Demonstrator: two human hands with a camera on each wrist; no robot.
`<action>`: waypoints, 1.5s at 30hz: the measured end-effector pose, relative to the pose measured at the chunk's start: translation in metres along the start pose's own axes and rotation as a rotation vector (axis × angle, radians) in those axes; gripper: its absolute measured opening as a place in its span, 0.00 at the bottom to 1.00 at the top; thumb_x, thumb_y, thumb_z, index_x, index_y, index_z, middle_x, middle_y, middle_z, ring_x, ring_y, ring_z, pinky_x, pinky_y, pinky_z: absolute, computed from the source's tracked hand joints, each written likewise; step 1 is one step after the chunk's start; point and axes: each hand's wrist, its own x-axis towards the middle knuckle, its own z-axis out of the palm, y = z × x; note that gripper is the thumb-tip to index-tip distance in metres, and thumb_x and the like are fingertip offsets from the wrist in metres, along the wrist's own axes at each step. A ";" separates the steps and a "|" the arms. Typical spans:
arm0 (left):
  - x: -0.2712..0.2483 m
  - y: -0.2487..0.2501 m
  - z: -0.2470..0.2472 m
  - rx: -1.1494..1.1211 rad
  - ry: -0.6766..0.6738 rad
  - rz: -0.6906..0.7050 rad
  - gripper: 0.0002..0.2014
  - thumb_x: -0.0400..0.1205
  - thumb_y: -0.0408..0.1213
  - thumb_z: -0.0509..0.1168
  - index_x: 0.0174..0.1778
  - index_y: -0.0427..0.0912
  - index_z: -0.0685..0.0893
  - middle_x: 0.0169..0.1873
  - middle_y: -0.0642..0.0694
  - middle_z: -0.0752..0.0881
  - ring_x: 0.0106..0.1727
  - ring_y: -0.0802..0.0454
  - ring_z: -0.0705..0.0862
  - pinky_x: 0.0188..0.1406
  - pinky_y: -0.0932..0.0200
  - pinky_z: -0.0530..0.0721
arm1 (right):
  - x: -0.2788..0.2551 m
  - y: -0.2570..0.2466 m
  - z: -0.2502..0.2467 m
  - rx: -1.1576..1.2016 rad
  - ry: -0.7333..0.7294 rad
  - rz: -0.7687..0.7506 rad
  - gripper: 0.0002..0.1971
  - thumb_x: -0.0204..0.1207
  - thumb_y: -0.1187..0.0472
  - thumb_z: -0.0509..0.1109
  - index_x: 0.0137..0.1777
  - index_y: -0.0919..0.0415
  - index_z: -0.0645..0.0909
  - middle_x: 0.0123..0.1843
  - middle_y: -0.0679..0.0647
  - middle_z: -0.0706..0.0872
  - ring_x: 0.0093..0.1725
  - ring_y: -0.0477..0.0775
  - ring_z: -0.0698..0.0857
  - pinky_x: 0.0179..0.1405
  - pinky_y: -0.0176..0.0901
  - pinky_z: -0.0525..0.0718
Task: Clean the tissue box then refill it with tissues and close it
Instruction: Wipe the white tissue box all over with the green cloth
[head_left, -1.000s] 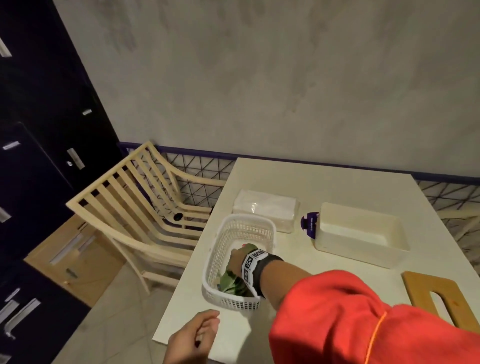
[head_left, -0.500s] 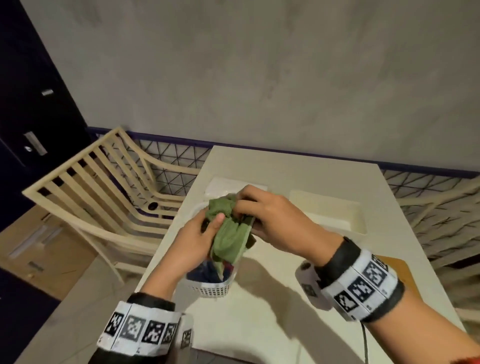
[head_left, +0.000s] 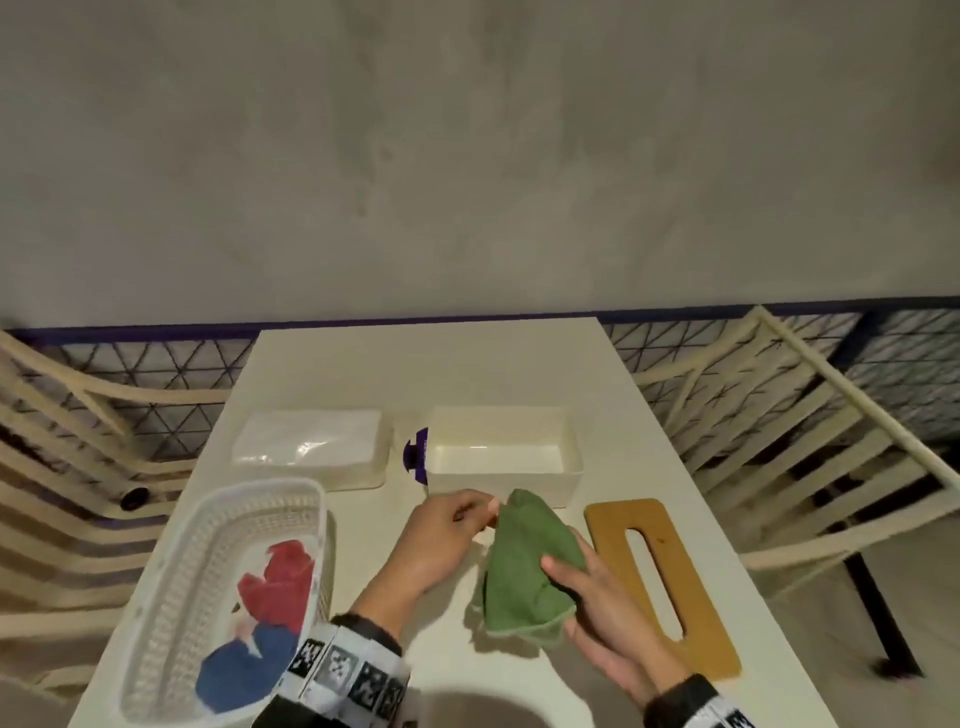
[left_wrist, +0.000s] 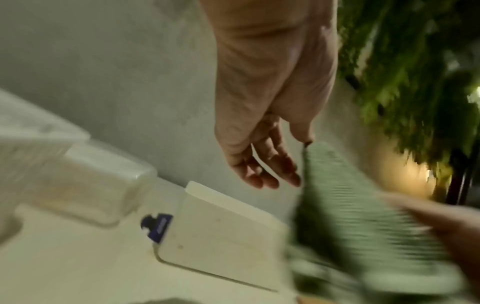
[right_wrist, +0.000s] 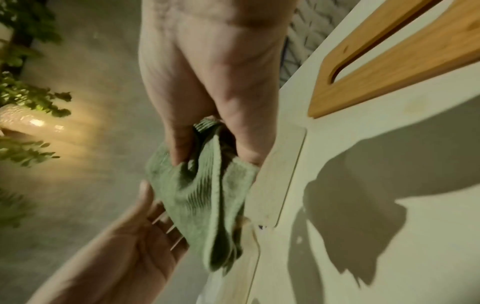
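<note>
- Cloth (head_left: 524, 564) is out of the basket (head_left: 171, 566) now; a second ago the right hand was down inside that basket, and half a second ago both hands had the green cloth lifted above it. Now it hangs over the counter (head_left: 426, 364), at about 6 o'clock from the box (head_left: 501, 486).
- Right hand (head_left: 587, 597) grips the cloth's bunched lower part, fingers and thumb curled round the folds; the right wrist view shows this plainly.
- Left hand (head_left: 441, 540) is at the cloth's top corner, fingers relaxed and mostly straight. The left wrist view suggests the thumb only touches the edge, so the hand seems to be letting go rather than holding.
- Box stands open and looks empty toward the counter's 12 o'clock side, a purple piece (head_left: 417, 457) at its 9 o'clock end.
- Tissues (head_left: 311, 447), a wrapped pack, lie at 9 o'clock of the box, just beside it.
- Lid (head_left: 662, 587), wooden with a slot, lies flat at 4 o'clock of the box, apart from it.
- Red and blue cloths (head_left: 270, 603) are left in the basket.
- Meaning for the task: the wiping tool is chosen and in hand, so cleaning can likely begin; refilling and closing are not yet started.
</note>
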 end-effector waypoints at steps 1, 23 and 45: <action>0.017 -0.006 -0.002 0.137 0.048 0.019 0.13 0.83 0.41 0.62 0.59 0.44 0.85 0.53 0.51 0.88 0.55 0.61 0.85 0.51 0.69 0.76 | -0.003 0.000 -0.009 0.010 0.037 0.011 0.47 0.50 0.57 0.89 0.70 0.67 0.72 0.64 0.69 0.83 0.64 0.69 0.82 0.60 0.59 0.84; 0.024 0.052 -0.014 -0.475 -0.014 -0.009 0.16 0.87 0.35 0.51 0.63 0.42 0.82 0.56 0.44 0.88 0.57 0.48 0.86 0.61 0.49 0.81 | -0.015 -0.086 0.050 -1.233 0.224 -0.848 0.25 0.71 0.68 0.74 0.66 0.46 0.78 0.64 0.45 0.79 0.59 0.42 0.77 0.58 0.31 0.73; -0.064 0.062 -0.042 -0.734 0.340 0.018 0.14 0.85 0.32 0.54 0.57 0.38 0.85 0.52 0.38 0.89 0.52 0.44 0.88 0.56 0.50 0.86 | -0.016 -0.058 0.096 -1.539 -0.313 -1.328 0.19 0.64 0.74 0.73 0.55 0.61 0.87 0.59 0.58 0.87 0.63 0.58 0.79 0.65 0.53 0.75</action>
